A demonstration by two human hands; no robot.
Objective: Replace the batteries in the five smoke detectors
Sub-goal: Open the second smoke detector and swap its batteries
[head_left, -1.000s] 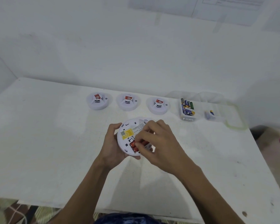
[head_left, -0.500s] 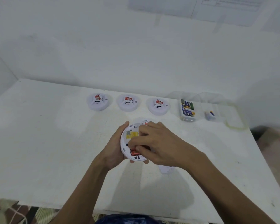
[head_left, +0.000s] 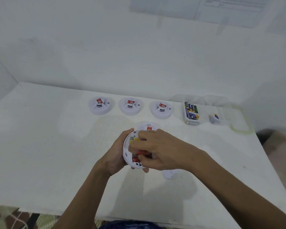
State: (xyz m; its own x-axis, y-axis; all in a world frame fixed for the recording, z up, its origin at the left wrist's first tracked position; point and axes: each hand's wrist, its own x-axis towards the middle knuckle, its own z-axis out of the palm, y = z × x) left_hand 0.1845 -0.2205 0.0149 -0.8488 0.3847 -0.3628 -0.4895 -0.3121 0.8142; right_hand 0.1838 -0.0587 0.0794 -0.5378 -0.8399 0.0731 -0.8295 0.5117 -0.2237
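We've got the detector (head_left: 127, 152) up off the table (head_left: 56, 154), back side facing us. Left hand (head_left: 116, 156) is cupped round its left edge w/ thumb over the top and fingertips poking out underneath. Right hand (head_left: 160, 151) is over the open compartment, fingers and thumb curled in, pinching a red battery (head_left: 141, 152) in the slot (a 2nd red one shows just below it, can't tell if it's seated). A yellow sticker (head_left: 135, 140) peeks out by the right fingertips.

Just behind the grip a 2nd detector (head_left: 149, 127) sits on the table. Further back there's a row of three (head_left: 131, 106) more. Back and to the right of the right hand is a clear box (head_left: 191, 113) w/ spare batts, and a smaller tub (head_left: 215, 119) beside it w/ one cell. A white piece (head_left: 170, 174) lies just under the right wrist.
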